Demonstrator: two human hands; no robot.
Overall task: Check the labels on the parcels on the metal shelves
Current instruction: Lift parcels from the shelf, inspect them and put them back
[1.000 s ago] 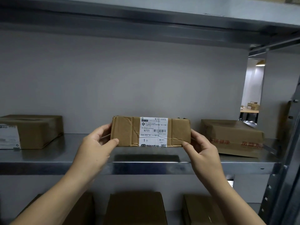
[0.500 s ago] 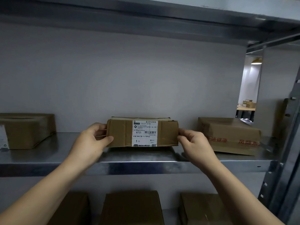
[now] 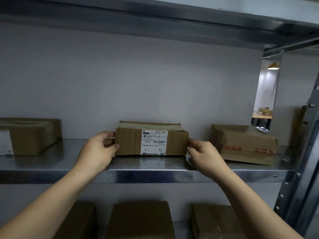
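Note:
A flat brown cardboard parcel lies on the metal shelf, its front side facing me with a white label marked N705. My left hand grips the parcel's left end, thumb on the front and fingers curled behind. My right hand pinches its right end at the lower corner. The parcel's bottom rests flat on the shelf.
A second parcel with a white label sits at the shelf's left, and a third parcel with red-printed tape at its right. Three boxes stand on the shelf below. A steel upright borders the right; another shelf hangs overhead.
The parcel, held up in front of the shelf a second ago, has gone back and down onto the shelf. Both hands followed it and stay on its ends.

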